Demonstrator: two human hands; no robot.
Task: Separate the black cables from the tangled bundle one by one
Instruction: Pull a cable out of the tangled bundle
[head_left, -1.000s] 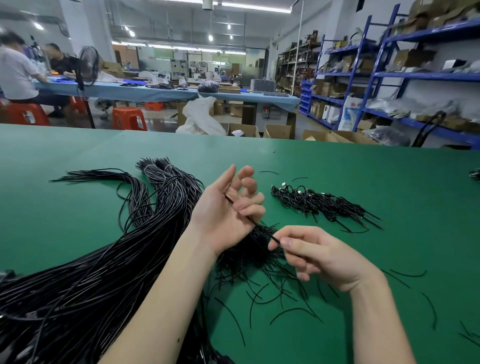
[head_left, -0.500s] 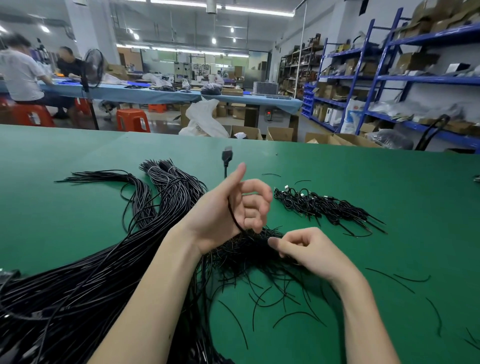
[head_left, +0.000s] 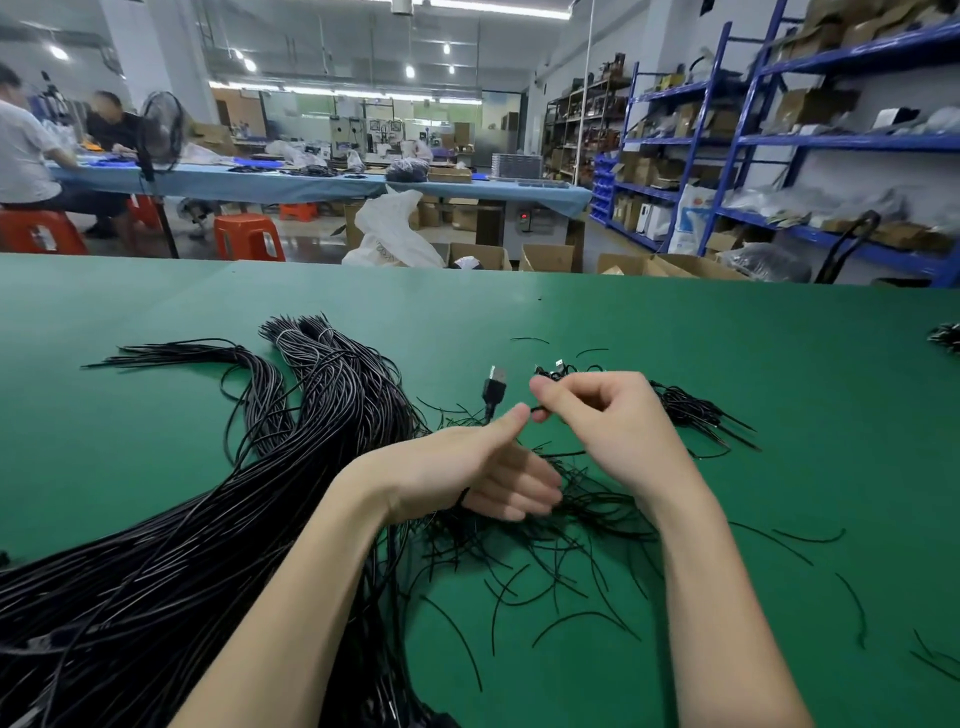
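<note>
Our left hand (head_left: 467, 467) and right hand (head_left: 608, 426) meet at frame centre, each pinched shut on one black cable (head_left: 488, 415) whose plug (head_left: 494, 387) stands above the left thumb. We cannot make out the cable between the fingertips. The bundle (head_left: 197, 519) spreads lower left across the green surface (head_left: 727, 353), cut off by the frame's edge and partly hidden under our left forearm.

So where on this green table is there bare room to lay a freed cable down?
The green table lies bare along its far edge, beyond the long black cable bundle and the small pile of short black cables, and at far left. It is crowded under the left hand and right hand, amid loose black wire pieces.
</note>
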